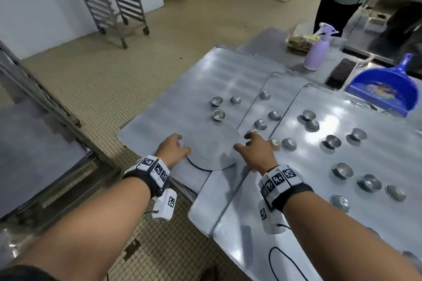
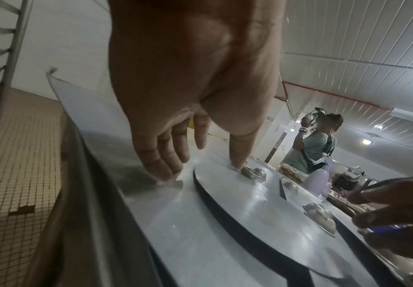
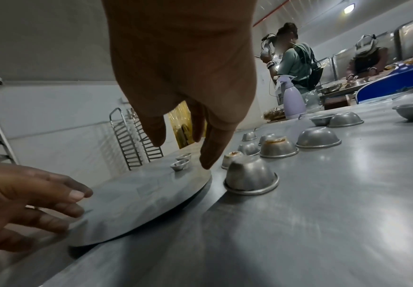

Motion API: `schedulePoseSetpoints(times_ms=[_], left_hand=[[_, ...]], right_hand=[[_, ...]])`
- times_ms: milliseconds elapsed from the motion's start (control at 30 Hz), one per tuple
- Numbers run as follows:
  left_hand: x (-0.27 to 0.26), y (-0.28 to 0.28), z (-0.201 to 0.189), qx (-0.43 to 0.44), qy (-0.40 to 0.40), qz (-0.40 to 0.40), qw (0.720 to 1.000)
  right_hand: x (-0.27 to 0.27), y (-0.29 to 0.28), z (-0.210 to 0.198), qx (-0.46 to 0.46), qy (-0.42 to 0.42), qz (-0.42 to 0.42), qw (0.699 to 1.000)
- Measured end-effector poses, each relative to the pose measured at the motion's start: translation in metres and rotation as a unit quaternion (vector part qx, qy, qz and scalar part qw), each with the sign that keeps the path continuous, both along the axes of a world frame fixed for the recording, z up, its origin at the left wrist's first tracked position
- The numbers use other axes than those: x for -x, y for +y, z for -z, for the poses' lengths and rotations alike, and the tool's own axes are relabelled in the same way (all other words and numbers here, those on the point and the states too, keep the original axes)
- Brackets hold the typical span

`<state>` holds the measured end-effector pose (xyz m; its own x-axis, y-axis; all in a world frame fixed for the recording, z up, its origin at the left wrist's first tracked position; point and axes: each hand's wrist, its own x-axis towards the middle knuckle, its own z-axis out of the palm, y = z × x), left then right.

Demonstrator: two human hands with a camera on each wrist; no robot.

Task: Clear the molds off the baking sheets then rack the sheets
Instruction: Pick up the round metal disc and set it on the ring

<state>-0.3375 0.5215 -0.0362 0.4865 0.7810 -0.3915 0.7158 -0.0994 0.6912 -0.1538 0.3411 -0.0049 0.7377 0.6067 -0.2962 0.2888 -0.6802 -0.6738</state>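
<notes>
On the counter: your left hand (image 1: 174,147) and right hand (image 1: 255,147), fingers spread, touch the round disc (image 1: 212,150).
Risk: sliding it knocks nearby molds (image 1: 277,143) off.

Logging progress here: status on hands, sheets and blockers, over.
Left hand and right hand open, fingertips at the round flat metal disc. Small metal cup molds still scattered across overlapping steel baking sheets. Nothing racked.
</notes>
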Motion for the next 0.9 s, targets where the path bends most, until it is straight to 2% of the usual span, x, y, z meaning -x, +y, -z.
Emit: schedulePoseSetpoints(times_ms=[200,433,567,700,900], left_hand=[[-0.025,0.022,0.01,0.027,-0.033,0.007,0.999],[-0.034,0.036,0.02,0.051,-0.038,-0.003,0.998],[-0.034,0.038,0.021,0.064,-0.033,-0.006,0.997],[-0.034,0.036,0.021,0.043,-0.04,0.015,0.998],[-0.027,0.043,0.019,0.051,-0.078,-0.034,0.995]], right_hand=[[-0.016,0.031,0.015,0.089,-0.026,-0.003,0.996],[-0.024,0.044,0.032,0.12,-0.021,-0.005,0.993],[-0.03,0.045,0.032,0.094,0.017,-0.024,0.995],[-0.034,0.044,0.034,0.017,0.038,-0.03,0.999],[-0.038,0.035,0.035,-0.074,0.069,-0.015,0.995]])
